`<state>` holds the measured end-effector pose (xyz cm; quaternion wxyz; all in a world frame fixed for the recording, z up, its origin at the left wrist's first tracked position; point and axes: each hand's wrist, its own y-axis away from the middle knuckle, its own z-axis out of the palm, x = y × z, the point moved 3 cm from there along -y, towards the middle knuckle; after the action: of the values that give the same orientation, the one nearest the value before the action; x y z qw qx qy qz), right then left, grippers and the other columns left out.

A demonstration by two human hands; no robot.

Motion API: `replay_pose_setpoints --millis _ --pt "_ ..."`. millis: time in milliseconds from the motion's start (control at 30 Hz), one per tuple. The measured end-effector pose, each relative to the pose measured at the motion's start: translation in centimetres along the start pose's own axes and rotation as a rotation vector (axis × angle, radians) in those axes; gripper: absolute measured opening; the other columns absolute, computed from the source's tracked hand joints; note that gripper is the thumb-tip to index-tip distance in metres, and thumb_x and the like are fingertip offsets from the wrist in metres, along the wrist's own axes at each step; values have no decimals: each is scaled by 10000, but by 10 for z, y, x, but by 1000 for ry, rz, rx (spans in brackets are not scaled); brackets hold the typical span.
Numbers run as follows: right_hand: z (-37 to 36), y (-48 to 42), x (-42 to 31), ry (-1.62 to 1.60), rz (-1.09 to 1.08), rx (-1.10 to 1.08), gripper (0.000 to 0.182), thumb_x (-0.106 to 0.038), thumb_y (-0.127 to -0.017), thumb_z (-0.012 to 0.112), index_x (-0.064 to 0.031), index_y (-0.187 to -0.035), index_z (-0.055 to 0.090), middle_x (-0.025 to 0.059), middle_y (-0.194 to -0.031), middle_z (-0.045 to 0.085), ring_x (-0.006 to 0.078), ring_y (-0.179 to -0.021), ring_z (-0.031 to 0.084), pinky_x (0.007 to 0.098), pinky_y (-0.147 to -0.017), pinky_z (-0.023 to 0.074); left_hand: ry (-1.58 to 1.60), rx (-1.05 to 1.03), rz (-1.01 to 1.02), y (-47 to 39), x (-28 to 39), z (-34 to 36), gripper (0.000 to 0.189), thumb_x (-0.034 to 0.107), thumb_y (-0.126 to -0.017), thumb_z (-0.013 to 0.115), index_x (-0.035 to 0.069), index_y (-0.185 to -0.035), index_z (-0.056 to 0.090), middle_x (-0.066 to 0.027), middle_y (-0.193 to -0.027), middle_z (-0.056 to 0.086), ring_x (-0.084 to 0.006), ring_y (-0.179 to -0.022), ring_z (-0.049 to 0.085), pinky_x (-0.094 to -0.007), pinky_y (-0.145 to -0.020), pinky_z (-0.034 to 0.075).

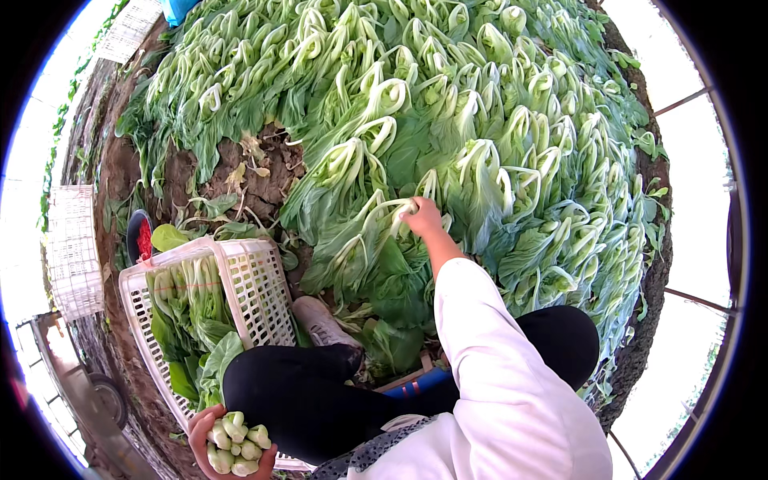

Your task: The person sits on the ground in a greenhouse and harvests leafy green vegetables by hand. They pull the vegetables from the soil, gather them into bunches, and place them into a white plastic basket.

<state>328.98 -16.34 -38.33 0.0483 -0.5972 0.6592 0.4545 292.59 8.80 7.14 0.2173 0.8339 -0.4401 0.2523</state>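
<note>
My left hand (207, 441) is closed around a bunch of leafy greens (234, 443), whose pale cut stem ends face up at the bottom of the view. The bunch's leaves lie towards the crate. My right hand (423, 217) reaches forward and grips the pale stalk of a leafy green plant (384, 210) at the near edge of the wilted, bent-over plants. Beside my left knee stands a white plastic crate (258, 288), tilted in view, holding greens (189, 282) in bundles with a thin red tie across them.
Drooping greens (480, 108) cover the bed ahead and right. Bare soil (258, 162) with dry leaves shows ahead of the crate. A dark bowl (134, 237) with red material stands beside it. Farther left are another white crate (75, 252) and a wheel (108, 399). My shoe (321, 321) is close by.
</note>
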Motion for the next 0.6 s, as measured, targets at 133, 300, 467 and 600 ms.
replay_pose_setpoints --millis 133,300,467,600 --pt "-3 41 4 -330 -162 63 493 -157 -781 880 -30 -1208 666 89 -1069 733 201 -970 681 348 -907 525 -66 -33 36 -7 2 0 874 245 -638 908 28 -1369 482 -127 -1275 537 -273 -1211 527 -422 -1115 380" --pt "-49 145 -91 -184 -263 333 430 -205 -759 892 -81 -1104 668 101 -1024 735 314 -954 702 402 -840 540 22 22 74 -1 -9 -3 870 170 -636 908 31 -1380 480 -118 -1259 548 -257 -1179 551 -412 -1090 417" --pt "-111 228 -138 -55 -593 554 422 -190 -765 869 -105 -1129 674 80 -1057 718 311 -961 690 419 -809 549 35 27 136 -13 2 -2 859 107 -597 940 47 -1344 519 -125 -1175 591 -294 -1092 590 -421 -1013 463" --pt "-167 281 -177 64 -760 548 418 -184 -786 846 -92 -1160 682 91 -1001 698 332 -914 684 416 -797 549 26 -67 228 -9 -2 -15 926 236 -628 971 38 -1401 502 -136 -1293 591 -291 -1196 586 -413 -1074 450"
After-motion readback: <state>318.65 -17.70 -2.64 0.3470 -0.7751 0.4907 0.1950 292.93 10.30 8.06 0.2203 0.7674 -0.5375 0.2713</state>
